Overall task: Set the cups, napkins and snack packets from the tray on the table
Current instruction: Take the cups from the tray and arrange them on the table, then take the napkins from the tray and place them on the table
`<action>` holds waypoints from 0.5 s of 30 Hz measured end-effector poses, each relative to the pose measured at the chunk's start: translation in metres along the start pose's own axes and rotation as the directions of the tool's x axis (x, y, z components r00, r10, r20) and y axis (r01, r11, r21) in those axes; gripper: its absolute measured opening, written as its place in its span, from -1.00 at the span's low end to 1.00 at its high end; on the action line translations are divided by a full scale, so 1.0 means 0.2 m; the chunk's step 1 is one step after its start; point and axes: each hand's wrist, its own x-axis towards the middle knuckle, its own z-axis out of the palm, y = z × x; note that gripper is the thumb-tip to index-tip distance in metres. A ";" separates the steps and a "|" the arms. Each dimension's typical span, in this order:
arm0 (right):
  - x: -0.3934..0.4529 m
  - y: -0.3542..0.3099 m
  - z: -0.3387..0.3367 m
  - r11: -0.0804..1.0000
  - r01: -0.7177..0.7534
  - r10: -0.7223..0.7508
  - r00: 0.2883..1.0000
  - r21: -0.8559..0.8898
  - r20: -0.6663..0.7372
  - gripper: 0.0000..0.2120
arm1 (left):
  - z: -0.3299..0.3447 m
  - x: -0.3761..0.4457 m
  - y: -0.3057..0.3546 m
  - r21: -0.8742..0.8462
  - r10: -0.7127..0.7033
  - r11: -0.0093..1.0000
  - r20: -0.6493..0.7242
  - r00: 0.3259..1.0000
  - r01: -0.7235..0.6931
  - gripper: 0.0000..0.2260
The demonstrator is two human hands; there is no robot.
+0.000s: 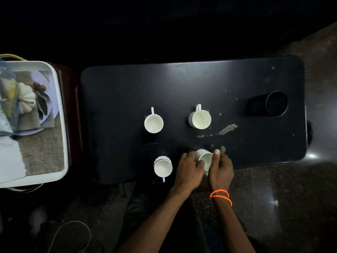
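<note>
On the left, the tray [62, 125] still carries napkins [11, 157] and what look like snack packets [7, 99], so those remain. On the table [182, 84], three cups [153, 123] stand placed. At the near edge, the left hand [188, 168] and right hand [221, 168] clasp the fourth cup [205, 157], fingers closed round it.

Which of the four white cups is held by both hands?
The near-right cup, between the left hand and right hand. The other three cups stand free, untouched.
</note>
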 end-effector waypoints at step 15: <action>-0.55 -0.81 0.52 0.712 0.669 -0.685 0.594 0.212 0.422 -0.59 | -1.03 -0.32 -0.42 -0.699 -0.208 0.680 -0.474 0.856 -0.222 -0.80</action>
